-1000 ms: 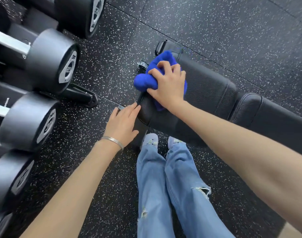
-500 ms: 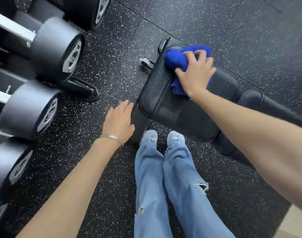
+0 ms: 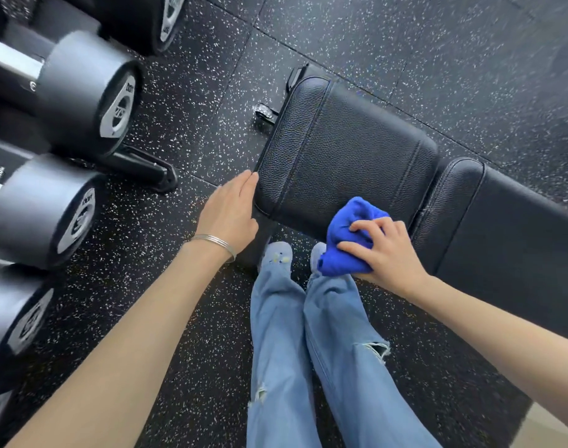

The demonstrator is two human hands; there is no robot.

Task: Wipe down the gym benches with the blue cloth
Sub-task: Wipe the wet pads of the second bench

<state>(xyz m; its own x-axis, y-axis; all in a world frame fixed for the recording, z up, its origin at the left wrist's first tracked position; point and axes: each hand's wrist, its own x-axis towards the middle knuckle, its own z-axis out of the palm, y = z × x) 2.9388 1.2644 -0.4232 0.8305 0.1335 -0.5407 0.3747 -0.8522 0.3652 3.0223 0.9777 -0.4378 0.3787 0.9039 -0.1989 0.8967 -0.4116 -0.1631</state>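
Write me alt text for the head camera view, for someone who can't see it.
A person's right hand grips a bunched blue cloth against the near edge of a black gym bench pad. The open left hand touches the pad's corner. Dumbbells sit racked at left, with a speckled floor and blue jeans below.

the black padded surface [image 3: 340,150] is standing on the speckled rubber floor [image 3: 405,43], its two cushioned sections lying end to end. a bunched blue cloth [image 3: 353,211] is sitting at its near edge, partly overhanging. a black rack foot [image 3: 143,168] is resting on the floor nearby.
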